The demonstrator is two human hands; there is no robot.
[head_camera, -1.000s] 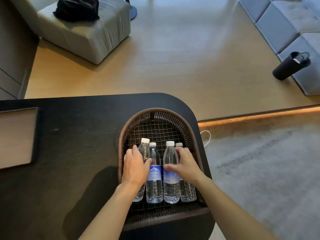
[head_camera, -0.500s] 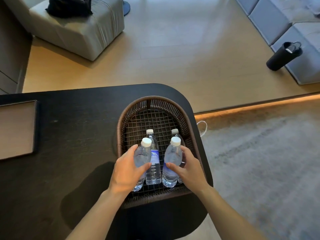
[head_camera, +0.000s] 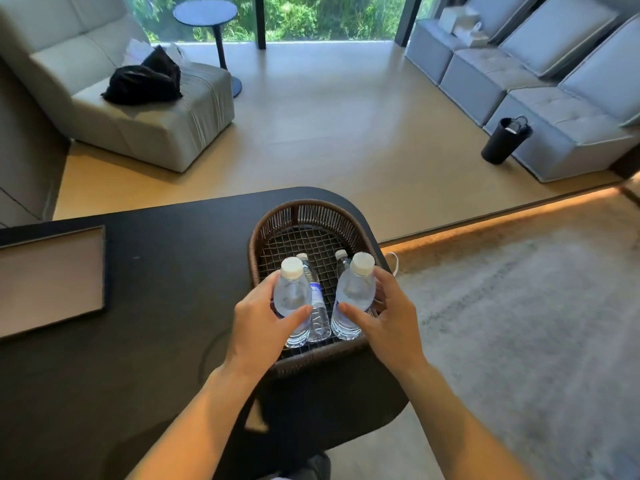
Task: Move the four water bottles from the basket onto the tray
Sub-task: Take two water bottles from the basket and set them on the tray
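A brown woven basket (head_camera: 313,211) sits at the right end of the black table (head_camera: 166,271). My left hand (head_camera: 259,327) grips a clear water bottle (head_camera: 292,296) with a white cap, raised upright above the basket. My right hand (head_camera: 384,318) grips a second bottle (head_camera: 355,292) the same way. Two more bottles stay lying in the basket: one with a blue label (head_camera: 317,303) between the raised pair, and another (head_camera: 341,259) mostly hidden behind the right one. The flat tray (head_camera: 48,282) with a dark frame lies at the table's left edge.
Beyond the table are a wooden floor, a grey armchair (head_camera: 138,109) with a black bag, a small round side table (head_camera: 207,15) and a grey sofa (head_camera: 554,81). A black bin (head_camera: 504,142) stands by the sofa. A grey rug (head_camera: 519,323) lies to the right.
Both hands have lifted their bottles higher and more upright out of the basket. The camera has tilted up, showing more of the room.
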